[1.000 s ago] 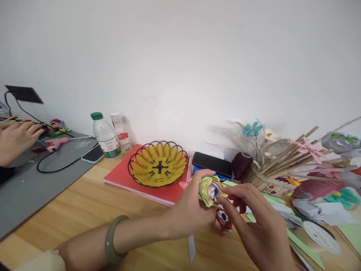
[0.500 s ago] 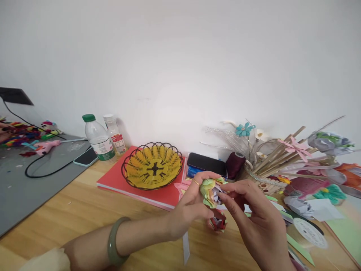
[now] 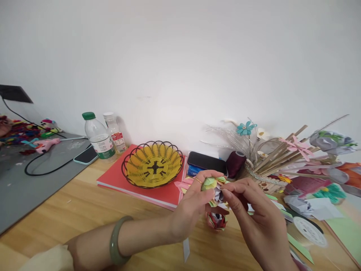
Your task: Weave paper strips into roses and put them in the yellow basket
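A folded paper flower [image 3: 210, 184], yellow-green outside with a pale grey-violet middle, is held above the table between both hands. My left hand [image 3: 188, 212] is curled round its left side, thumb across the front and a ring on one finger. On the other side, my right hand [image 3: 255, 218] pinches the inner petals with thumb and index finger. Part of the flower is hidden behind the fingers. Just below it, a red paper flower [image 3: 216, 222] with a dark and white middle lies on the table.
A yellow woven basket [image 3: 141, 165] rests on red paper [image 3: 113, 177]. Behind the hands are a black phone [image 3: 207, 162] and a dark red thread spool [image 3: 235, 163]. Craft flowers and sticks [image 3: 279, 154] fill the right, near a ribbon spool [image 3: 308, 231]. Two bottles [image 3: 100, 139] stand at left.
My left thumb has come up from below onto the front of the yellow-green flower. The flower has turned slightly, and my right fingertips still pinch its petals.
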A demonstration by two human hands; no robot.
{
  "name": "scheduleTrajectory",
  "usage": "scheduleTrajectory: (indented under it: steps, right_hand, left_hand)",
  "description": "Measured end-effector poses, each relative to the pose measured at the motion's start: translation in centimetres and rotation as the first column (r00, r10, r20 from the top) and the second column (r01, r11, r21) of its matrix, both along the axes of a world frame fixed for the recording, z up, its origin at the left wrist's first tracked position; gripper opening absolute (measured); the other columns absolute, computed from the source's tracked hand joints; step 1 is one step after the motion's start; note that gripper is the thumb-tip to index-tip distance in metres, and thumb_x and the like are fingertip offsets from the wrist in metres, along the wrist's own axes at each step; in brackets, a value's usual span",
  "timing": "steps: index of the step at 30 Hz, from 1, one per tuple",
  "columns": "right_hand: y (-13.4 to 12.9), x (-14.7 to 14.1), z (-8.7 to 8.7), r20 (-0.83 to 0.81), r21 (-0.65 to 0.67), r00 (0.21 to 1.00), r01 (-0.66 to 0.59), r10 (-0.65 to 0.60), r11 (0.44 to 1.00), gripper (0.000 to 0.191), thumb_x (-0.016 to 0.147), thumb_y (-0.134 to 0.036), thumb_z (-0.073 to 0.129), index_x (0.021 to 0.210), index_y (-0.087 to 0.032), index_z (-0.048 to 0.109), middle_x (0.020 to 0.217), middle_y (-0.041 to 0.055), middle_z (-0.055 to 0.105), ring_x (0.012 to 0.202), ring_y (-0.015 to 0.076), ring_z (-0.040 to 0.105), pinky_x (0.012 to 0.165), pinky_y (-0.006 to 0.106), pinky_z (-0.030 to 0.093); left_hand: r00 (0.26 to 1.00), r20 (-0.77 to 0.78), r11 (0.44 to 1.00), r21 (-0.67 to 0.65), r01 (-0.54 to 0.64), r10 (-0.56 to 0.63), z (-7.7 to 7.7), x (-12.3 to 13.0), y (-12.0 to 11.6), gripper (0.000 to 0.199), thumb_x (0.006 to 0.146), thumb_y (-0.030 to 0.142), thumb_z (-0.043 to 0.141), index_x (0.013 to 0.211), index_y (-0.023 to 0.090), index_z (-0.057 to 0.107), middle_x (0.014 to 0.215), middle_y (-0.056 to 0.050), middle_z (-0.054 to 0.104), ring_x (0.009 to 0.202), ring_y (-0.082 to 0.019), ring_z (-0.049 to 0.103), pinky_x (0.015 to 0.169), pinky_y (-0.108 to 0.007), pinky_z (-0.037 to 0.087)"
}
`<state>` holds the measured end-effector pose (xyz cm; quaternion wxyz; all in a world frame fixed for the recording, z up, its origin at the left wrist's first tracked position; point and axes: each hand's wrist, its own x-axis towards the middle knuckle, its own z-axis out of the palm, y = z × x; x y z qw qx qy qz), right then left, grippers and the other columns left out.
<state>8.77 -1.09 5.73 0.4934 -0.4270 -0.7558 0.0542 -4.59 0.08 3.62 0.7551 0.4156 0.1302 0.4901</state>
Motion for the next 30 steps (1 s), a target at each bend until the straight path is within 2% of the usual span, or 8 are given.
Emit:
scheduleTrajectory:
  steps: [3,7,11,15,18,24,27,30]
  right_hand:
    - [0.1,0.0,-0.2,0.025,0.052,0.998,0.059,-0.060,0.997,0.003,0.082,-0.021,0.054,0.080,-0.021,0.056,0.068,-0.0004,0.053,0.053,0.0100,0.048,0.043,0.021,0.041]
    - [0.0,0.3,-0.8,0.116,0.229,0.982,0.119,-0.148,0.966,0.004,0.080,-0.017,0.056,0.082,-0.021,0.054,0.071,0.0009,0.054,0.055,0.0100,0.050,0.046,0.022,0.042]
    - [-0.1,1.1,-1.3,0.289,0.428,0.930,0.088,-0.228,0.900,0.023,0.076,-0.012,0.060,0.097,-0.020,0.056,0.078,0.0043,0.061,0.066,0.0138,0.058,0.059,0.026,0.047]
    - [-0.2,2.0,-1.4,0.442,0.495,0.858,0.010,-0.262,0.869,0.040,0.075,-0.013,0.061,0.112,-0.022,0.053,0.080,0.0044,0.065,0.065,0.0154,0.059,0.059,0.028,0.046]
    - [-0.1,2.3,-1.6,0.472,0.498,0.839,-0.001,-0.270,0.867,0.042,0.074,-0.013,0.062,0.114,-0.022,0.051,0.079,0.0046,0.064,0.064,0.0156,0.058,0.059,0.028,0.046]
    - [0.3,1.5,-1.4,0.416,0.422,0.887,0.007,-0.200,0.906,0.023,0.079,-0.011,0.053,0.101,-0.019,0.054,0.076,0.0050,0.058,0.066,0.0153,0.055,0.058,0.027,0.046]
    - [0.4,0.9,-0.8,0.368,0.323,0.922,-0.003,-0.123,0.946,0.012,0.084,-0.012,0.046,0.089,-0.019,0.053,0.075,0.0038,0.053,0.066,0.0138,0.052,0.057,0.025,0.045]
    - [0.5,0.6,-0.2,0.309,0.178,0.950,-0.013,-0.044,0.984,0.013,0.086,-0.013,0.042,0.080,-0.020,0.051,0.073,0.0022,0.051,0.062,0.0118,0.051,0.053,0.023,0.044]
  left_hand:
    - [1.000,-0.001,1.000,0.013,-0.009,0.009,-0.3,0.0,-0.2,0.028,0.079,0.035,0.052,0.104,0.024,0.048,0.100,-0.004,0.049,0.089,-0.016,0.049,0.078,-0.033,0.043]
    - [1.000,-0.010,1.000,0.029,-0.002,0.002,-0.5,-0.2,-0.3,0.029,0.080,0.034,0.051,0.107,0.024,0.047,0.103,-0.005,0.050,0.090,-0.016,0.049,0.081,-0.034,0.042]
    - [1.000,-0.006,0.999,0.054,-0.005,0.006,-0.6,-0.2,-0.4,0.031,0.080,0.034,0.051,0.109,0.023,0.047,0.104,-0.005,0.050,0.092,-0.015,0.048,0.084,-0.033,0.040]
    - [1.000,-0.003,0.997,0.075,-0.011,0.011,-0.9,-0.2,-0.4,0.031,0.081,0.033,0.051,0.109,0.023,0.047,0.104,-0.005,0.051,0.094,-0.015,0.048,0.085,-0.031,0.038]
    - [0.999,-0.024,0.995,0.094,-0.033,0.035,-1.1,-0.2,-0.4,0.031,0.081,0.033,0.051,0.110,0.024,0.048,0.105,-0.004,0.052,0.097,-0.015,0.048,0.088,-0.031,0.035]
    - [0.995,-0.061,0.991,0.121,-0.065,0.073,-1.4,-0.3,-0.4,0.029,0.081,0.034,0.051,0.109,0.025,0.049,0.101,-0.003,0.051,0.095,-0.015,0.046,0.085,-0.029,0.034]
    - [0.995,-0.076,0.994,0.095,-0.062,0.069,-1.4,-0.3,-0.4,0.028,0.081,0.034,0.050,0.107,0.024,0.049,0.099,-0.003,0.050,0.091,-0.014,0.047,0.083,-0.029,0.036]
    - [0.999,-0.038,1.000,0.000,-0.025,0.025,-1.2,-0.1,-0.3,0.024,0.080,0.035,0.051,0.102,0.024,0.049,0.096,-0.002,0.050,0.084,-0.013,0.049,0.076,-0.028,0.039]
